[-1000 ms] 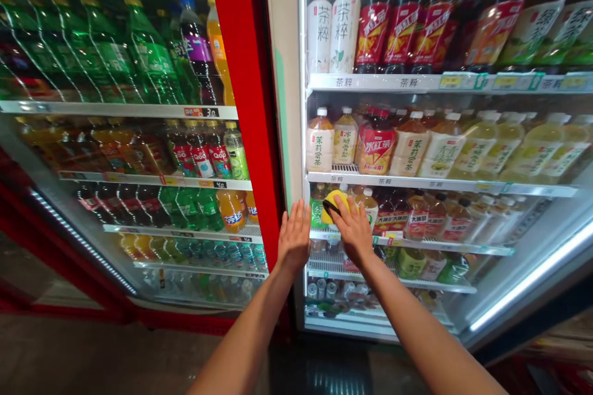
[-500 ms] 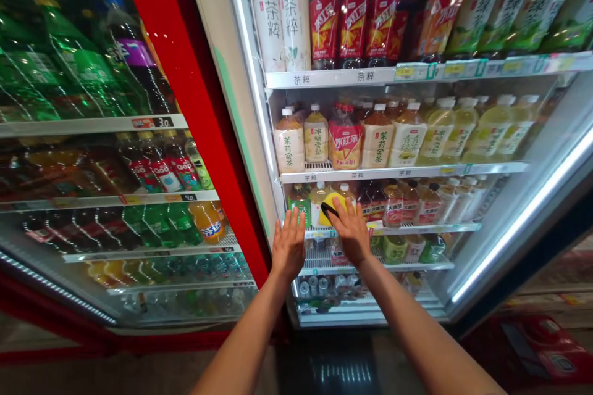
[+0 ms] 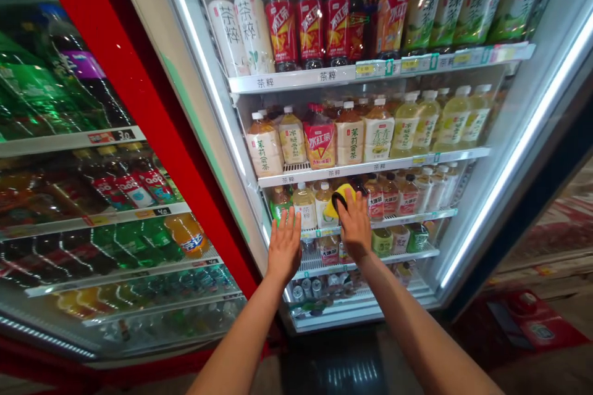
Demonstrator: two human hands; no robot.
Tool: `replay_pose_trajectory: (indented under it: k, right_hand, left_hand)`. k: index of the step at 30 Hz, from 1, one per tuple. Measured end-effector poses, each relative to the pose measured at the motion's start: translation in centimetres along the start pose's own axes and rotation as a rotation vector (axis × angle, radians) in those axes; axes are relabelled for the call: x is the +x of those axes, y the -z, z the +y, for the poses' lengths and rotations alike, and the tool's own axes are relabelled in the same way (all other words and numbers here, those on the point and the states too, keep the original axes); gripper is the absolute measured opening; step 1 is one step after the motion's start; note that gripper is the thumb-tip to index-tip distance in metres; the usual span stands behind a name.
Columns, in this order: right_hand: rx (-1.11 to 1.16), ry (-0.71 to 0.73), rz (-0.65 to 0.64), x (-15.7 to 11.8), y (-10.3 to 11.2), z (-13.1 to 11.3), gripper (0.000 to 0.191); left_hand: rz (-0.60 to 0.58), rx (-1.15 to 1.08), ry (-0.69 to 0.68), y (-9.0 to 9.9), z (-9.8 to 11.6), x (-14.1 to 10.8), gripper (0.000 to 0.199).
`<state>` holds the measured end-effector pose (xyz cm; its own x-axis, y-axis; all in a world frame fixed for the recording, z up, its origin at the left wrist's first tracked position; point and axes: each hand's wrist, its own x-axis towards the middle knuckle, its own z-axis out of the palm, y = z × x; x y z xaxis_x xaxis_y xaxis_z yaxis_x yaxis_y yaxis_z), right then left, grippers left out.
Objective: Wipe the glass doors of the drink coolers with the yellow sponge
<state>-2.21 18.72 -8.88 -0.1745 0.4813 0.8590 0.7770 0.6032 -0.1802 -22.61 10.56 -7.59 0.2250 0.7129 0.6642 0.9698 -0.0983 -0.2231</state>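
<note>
My left hand [image 3: 285, 248] is raised flat, fingers stretched out, before the lower left shelves of a lit drinks cooler. Nothing is in it. My right hand [image 3: 356, 232] holds a yellow pad with a black loop-like grip [image 3: 332, 205]; part of the pad is behind my fingers. Behind the left fingertips stand a green-labelled bottle [image 3: 280, 202] and a pale bottle with a white label [image 3: 304, 210]. I cannot tell whether either hand touches a glass pane.
Bottles line the cooler's upper shelf [image 3: 296, 81] and middle shelf [image 3: 324, 174]. A red door frame [image 3: 152, 117] separates this from another drinks cooler on the left. On the floor side at right is a red box-like object [image 3: 532, 321]. A bright light strip [image 3: 519, 154] runs down the cooler's right side.
The view has shifted, so the coolers appear further left. My right hand and the yellow pad have moved right relative to the bottles behind. The left hand stays raised and flat.
</note>
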Motion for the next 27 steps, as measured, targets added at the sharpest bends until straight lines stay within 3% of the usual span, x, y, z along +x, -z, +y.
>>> replay_pose_trajectory:
  k: [4,8,11,14,19,23,27]
  right_hand:
    - [-0.044,0.004,0.044,-3.0,-1.3,-0.3,0.061]
    - [-0.064,0.149,-0.014,-1.2,-0.9,0.3,0.058]
    - [-0.054,0.065,-0.016,0.2,0.6,3.3,0.064]
    - [-0.061,-0.075,0.064,-1.6,0.9,5.8,0.075]
    - [-0.114,-0.113,0.14,-5.2,-0.6,4.7,0.074]
    - [-0.117,0.013,0.029,-2.3,1.1,5.8,0.071]
    - [-0.082,-0.109,-0.004,-0.3,3.8,10.1,0.081]
  left_hand:
    - [-0.001,-0.011,-0.016,0.1,0.8,1.1,0.098]
    - [-0.025,-0.004,-0.039,0.2,1.4,2.0,0.099]
    - [-0.026,-0.007,-0.023,0.1,1.9,2.4,0.1]
    - [-0.027,-0.015,-0.032,-0.1,2.4,2.3,0.103]
    - [-0.026,-0.022,-0.11,-0.5,3.6,2.5,0.1]
    - [-0.005,-0.039,-0.16,-0.9,5.1,3.4,0.09]
    - [0.003,-0.043,-0.2,-1.1,6.6,4.5,0.087]
